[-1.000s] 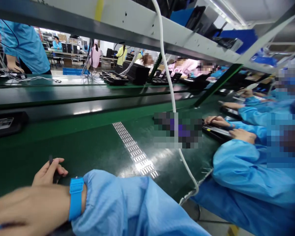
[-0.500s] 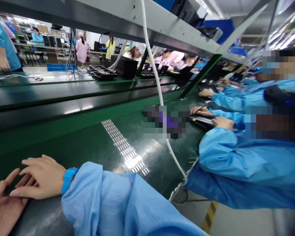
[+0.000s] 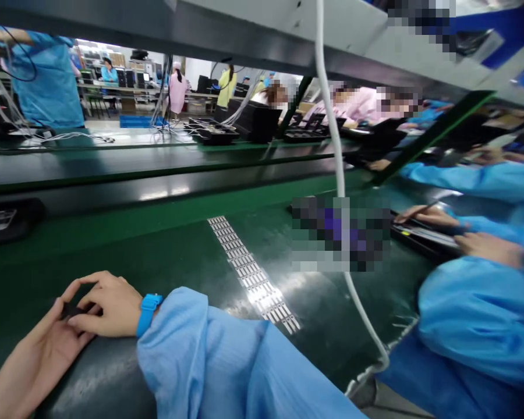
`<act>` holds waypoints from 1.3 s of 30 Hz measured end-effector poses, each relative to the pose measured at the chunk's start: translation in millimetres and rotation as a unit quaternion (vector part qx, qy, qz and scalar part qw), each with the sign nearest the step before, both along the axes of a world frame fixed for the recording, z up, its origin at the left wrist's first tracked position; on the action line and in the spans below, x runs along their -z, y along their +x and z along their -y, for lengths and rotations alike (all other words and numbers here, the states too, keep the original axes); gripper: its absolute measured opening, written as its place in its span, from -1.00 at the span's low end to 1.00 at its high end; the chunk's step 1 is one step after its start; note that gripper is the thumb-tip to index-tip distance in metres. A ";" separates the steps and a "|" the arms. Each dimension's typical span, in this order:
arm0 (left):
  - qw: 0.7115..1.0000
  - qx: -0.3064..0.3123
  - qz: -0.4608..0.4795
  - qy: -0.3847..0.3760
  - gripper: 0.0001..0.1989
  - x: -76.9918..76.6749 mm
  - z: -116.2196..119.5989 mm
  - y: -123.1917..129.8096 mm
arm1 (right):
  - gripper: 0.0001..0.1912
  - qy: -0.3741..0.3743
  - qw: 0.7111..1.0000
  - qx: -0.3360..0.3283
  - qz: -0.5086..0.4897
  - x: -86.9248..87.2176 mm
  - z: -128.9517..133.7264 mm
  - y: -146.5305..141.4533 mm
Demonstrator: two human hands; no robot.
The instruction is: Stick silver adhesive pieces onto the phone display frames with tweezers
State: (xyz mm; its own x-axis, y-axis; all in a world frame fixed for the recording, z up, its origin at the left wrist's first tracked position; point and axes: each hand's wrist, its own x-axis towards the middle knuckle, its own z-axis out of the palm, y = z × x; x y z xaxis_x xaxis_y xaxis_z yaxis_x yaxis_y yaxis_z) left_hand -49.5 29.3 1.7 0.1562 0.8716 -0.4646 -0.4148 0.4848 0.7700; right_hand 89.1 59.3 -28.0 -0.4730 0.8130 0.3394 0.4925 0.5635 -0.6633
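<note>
At the lower left, my left hand point(image 3: 48, 355) is turned palm up over the green table, its fingers partly hidden behind the other hand. My right hand point(image 3: 111, 305), with a blue wristband point(image 3: 147, 314) and blue sleeve, has its fingers curled and its thumb against the left fingers. A small dark thing point(image 3: 73, 311) shows between the two hands, too hidden to name. To the right of my hands, a long strip of small silvery metal pieces in rows point(image 3: 248, 267) lies flat on the table.
A black case point(image 3: 11, 221) rests at the left. A white cable point(image 3: 338, 151) hangs down to the table's front edge. A co-worker's hands point(image 3: 484, 247) work over a dark tray point(image 3: 419, 238) at right. A grey beam point(image 3: 244, 41) crosses overhead.
The view has swung left, so the scene sits farther right and more of the black case shows. My hands have come together, with the dark thing now visible between them.
</note>
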 end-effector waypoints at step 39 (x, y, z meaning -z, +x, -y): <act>0.992 0.039 0.118 -0.003 -0.71 27.7 2.3 0.1 | -0.82 -0.042 0.999 0.000 0.027 -5.3 10.6 10.1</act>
State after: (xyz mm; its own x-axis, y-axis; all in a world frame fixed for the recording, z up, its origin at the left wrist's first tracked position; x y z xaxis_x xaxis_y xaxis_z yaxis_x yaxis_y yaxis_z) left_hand -49.5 27.1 -25.9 0.3273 0.8505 -0.4117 -0.5443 0.5259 0.6536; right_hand 99.2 48.7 -22.6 -0.4891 0.8374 0.2439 0.5288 0.5071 -0.6806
